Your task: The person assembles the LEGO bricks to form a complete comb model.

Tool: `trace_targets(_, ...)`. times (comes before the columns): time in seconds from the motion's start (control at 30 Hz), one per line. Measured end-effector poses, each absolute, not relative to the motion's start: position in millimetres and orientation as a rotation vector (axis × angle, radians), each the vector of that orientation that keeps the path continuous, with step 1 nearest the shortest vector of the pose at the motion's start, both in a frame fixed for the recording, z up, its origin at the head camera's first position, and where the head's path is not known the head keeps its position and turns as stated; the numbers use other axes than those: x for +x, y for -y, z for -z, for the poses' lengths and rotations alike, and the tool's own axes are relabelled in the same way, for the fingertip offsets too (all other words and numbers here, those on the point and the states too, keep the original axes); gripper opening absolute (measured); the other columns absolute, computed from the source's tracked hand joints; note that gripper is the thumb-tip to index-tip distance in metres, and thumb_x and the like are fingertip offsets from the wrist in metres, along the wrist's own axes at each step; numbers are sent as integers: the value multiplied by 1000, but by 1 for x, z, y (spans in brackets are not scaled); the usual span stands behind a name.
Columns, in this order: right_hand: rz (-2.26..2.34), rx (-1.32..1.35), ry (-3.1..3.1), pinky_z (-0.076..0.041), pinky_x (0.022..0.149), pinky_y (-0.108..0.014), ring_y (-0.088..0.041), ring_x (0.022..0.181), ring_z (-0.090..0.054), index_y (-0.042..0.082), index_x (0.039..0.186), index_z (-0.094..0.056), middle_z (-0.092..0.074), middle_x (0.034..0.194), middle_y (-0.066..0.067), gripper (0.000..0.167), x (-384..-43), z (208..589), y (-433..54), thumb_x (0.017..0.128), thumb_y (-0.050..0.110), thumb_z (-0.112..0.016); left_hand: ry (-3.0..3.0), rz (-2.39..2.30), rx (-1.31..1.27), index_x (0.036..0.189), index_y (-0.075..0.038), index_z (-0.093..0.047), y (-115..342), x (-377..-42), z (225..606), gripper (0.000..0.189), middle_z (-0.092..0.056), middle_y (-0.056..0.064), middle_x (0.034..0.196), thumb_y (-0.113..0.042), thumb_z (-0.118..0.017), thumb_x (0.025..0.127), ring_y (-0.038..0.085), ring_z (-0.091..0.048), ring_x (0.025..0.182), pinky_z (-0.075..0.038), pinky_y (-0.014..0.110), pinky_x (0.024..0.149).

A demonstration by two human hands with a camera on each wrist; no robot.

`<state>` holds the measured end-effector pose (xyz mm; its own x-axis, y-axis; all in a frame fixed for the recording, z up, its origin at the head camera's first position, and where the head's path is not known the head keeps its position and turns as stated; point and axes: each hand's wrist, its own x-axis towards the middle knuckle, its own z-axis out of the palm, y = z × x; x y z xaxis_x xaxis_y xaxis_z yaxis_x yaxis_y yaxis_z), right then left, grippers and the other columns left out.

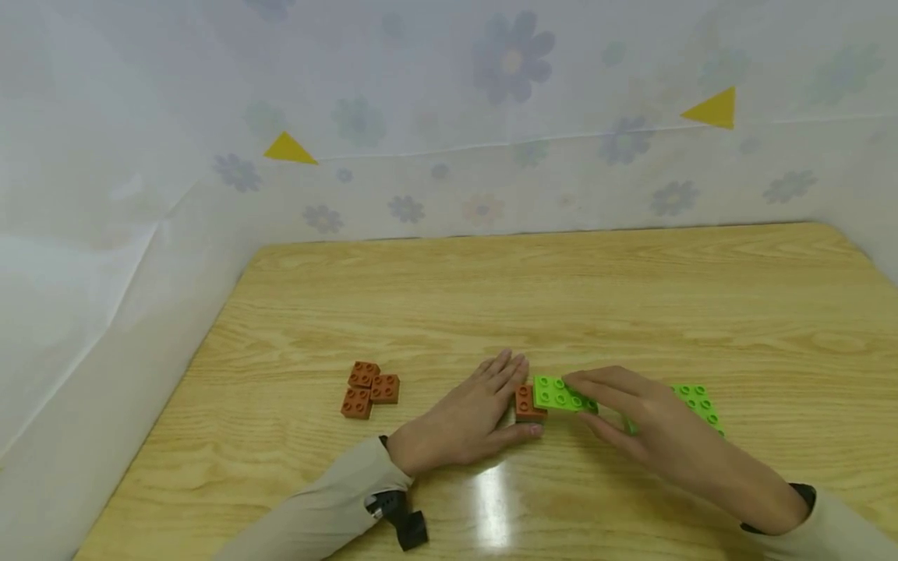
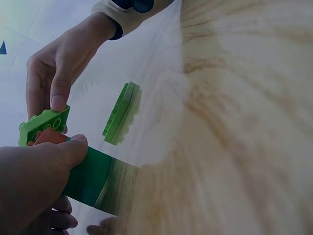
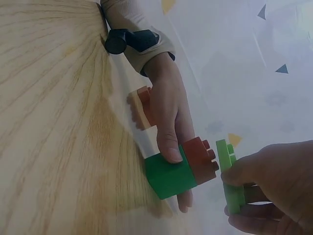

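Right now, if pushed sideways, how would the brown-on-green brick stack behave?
Likely stiff: the brown brick sits flush on the green brick. Unlikely to roll, given its flat sides. A high push might tip it, though the left hand holds it.

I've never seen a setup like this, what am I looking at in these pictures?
There's no machine here, just a person working barehanded. The wide picture looks down from the person's head; the other two look from each wrist. On the wooden table, the left hand holds a green block with a brown block on top. The right hand pinches a flat light green piece just above it. Three brown blocks sit to the left; a second light green piece lies to the right.
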<state>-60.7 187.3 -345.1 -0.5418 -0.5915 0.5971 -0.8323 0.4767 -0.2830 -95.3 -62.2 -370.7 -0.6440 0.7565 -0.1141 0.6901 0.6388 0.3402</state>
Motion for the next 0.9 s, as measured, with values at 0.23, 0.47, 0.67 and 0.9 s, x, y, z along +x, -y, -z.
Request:
trace_targets(0.23,-717,1220,2329,-50,82,-13,-20,92,-66,-1,119,-66,-65,111,-7,51,-61,346,-179,103,38,-37,-2602,-403,1179,153,0,-9,61,-96,372,87,-8,15,159,-62,-35,97,25,1,147,-2,33,119)
trace_targets(0.47,-713,1245,2321,-51,80,-14,-20,93,-65,-1,119,-67,-64,111,-6,50,-62,347,-176,103,37,-37,-2603,-411,1185,153,1,-10,60,-96,373,87,-9,16,159,-60,-36,98,26,0,147,-3,34,119)
trace_targets(0.67,-648,1263,2311,-56,74,-24,-21,94,-64,-2,116,-68,-63,112,-9,53,-62,346,-174,105,36,-33,-2659,-337,1227,152,3,-10,63,-93,368,89,-9,18,159,-62,-34,97,28,-3,147,-4,35,119)
trace_targets(0.9,-495,1305,2359,-58,68,-31,-22,95,-62,-2,113,-70,-63,111,-12,59,-62,337,-169,106,35,-26,-2783,-281,1494,152,5,-16,83,-83,348,82,-17,20,158,-48,-49,99,29,-13,147,-18,37,118)
